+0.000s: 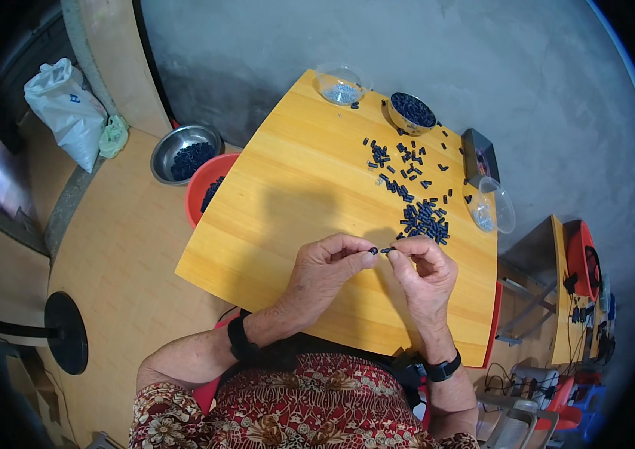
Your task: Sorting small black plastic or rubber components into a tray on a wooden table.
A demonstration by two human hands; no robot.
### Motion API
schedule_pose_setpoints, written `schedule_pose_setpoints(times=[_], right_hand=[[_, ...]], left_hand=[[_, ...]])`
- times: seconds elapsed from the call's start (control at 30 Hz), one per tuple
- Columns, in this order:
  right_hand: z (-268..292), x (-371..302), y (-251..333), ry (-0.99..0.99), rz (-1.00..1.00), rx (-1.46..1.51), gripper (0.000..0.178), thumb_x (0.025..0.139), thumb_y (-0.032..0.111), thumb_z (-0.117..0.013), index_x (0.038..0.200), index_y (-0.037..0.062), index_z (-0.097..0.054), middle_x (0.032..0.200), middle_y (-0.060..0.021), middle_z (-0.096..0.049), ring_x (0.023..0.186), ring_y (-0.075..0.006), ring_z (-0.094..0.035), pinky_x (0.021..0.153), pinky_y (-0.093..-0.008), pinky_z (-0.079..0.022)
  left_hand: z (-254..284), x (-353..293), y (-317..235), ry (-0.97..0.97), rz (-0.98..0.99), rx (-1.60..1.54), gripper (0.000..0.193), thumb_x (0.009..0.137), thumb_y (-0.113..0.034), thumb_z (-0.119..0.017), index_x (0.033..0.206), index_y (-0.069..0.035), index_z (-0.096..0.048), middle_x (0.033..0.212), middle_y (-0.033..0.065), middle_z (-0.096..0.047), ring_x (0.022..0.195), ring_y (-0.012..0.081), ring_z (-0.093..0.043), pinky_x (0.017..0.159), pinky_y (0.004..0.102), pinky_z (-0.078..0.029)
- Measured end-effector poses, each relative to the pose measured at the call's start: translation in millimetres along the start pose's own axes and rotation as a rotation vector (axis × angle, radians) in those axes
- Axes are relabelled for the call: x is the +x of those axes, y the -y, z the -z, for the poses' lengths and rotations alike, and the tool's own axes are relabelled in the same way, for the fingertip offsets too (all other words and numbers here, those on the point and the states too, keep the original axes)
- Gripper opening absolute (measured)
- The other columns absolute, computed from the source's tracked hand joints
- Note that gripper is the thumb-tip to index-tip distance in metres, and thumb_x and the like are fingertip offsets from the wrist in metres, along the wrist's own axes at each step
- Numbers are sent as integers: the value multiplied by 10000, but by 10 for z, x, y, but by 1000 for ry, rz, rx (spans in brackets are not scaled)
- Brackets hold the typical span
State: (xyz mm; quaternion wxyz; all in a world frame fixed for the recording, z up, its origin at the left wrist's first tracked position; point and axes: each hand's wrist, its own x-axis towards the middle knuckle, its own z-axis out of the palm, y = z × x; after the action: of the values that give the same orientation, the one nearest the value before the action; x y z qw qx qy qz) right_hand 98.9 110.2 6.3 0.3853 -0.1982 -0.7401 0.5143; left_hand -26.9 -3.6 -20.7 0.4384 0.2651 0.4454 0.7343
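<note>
Both hands meet over the near half of a yellow wooden table (272,161). My left hand (319,273) pinches a small dark cylindrical piece (373,251) between thumb and forefinger. Facing it, a tiny dark piece (385,251) sits in the pinch of my right hand (426,280); its exact kind is too small to tell. A narrow gap shows between the two pieces. Just beyond my right hand lies a dense pile of short black cylindrical pieces (426,221), with more scattered toward the far edge.
At the table's far side stand a clear bowl of small light parts (342,93), a bowl full of black pieces (412,112) and a dark tray (480,156). A clear container (493,206) leans at the right edge. Left of the table are a steel bowl (186,153) and a red basin (201,183).
</note>
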Motion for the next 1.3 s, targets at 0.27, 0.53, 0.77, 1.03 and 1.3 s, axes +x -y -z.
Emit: schedule_pose_setpoints(times=[0.27, 0.53, 0.77, 1.03, 1.3], right_hand=[[30, 11, 19, 18, 64, -111, 84, 787, -53, -682, 843, -8, -638, 813, -68, -653, 772, -137, -612, 719, -257, -479], [25, 41, 157, 77, 144, -254, 89, 767, -47, -689, 823, -2, -638, 791, -87, -651, 736, -187, -616, 682, -288, -483], [7, 40, 149, 148, 334, -442, 100, 748, -48, -694, 807, 7, -634, 758, -109, -637, 698, -252, -605, 636, -329, -476], [-73, -95, 11, 87, 285, -359, 135, 747, -50, -692, 851, 6, -627, 764, -114, -626, 689, -277, -595, 627, -345, -468], [-125, -24, 29, 114, 356, -468, 335, 700, -22, -751, 1001, 3, -605, 894, -140, -628, 813, -306, -594, 712, -378, -468]], left_hand=[[-1, -13, 13, 30, 24, 34, 161, 916, -74, -642, 1053, 8, -656, 963, 56, -681, 914, 108, -631, 863, 253, -501], [15, -10, 1, 44, 26, 99, 168, 910, -72, -649, 1059, 4, -663, 959, 38, -679, 901, 86, -611, 836, 232, -488], [16, -18, 20, 33, 11, 193, 159, 906, -65, -649, 1048, 5, -667, 956, 27, -673, 899, 79, -600, 825, 224, -486], [60, -17, 148, 45, 43, 107, 140, 915, -62, -628, 1030, 11, -659, 954, 32, -668, 896, 90, -603, 825, 234, -490], [77, 75, 58, 46, 181, -170, 155, 939, -124, -611, 1063, -36, -642, 978, 37, -659, 916, 104, -618, 847, 245, -500]])
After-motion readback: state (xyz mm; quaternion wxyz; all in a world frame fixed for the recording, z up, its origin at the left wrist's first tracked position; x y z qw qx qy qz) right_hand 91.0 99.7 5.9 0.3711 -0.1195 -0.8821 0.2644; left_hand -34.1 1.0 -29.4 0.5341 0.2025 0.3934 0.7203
